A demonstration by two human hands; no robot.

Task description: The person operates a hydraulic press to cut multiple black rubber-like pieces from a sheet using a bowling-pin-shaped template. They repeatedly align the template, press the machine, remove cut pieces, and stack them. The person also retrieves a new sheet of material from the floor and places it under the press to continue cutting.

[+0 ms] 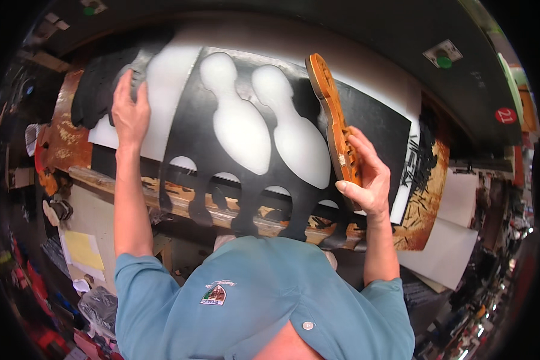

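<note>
Here, a curvy, hard-edged orange-brown die (335, 129) is clamped in the right hand (372, 180) over a smooth black sheet (189, 135) with sole-shaped openings (241, 132) | long axis running away from the wearer (252, 282), far end tipped left | most of it extends beyond the fingers (368, 153) | left hand (131, 117) at dark, layered pieces (96, 90), its grip impossible to tell

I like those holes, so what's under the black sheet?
Through holes in the black sheet, you see a white board and, lower down, some wood. Whatever lies beneath its solid parts is covered.
</note>
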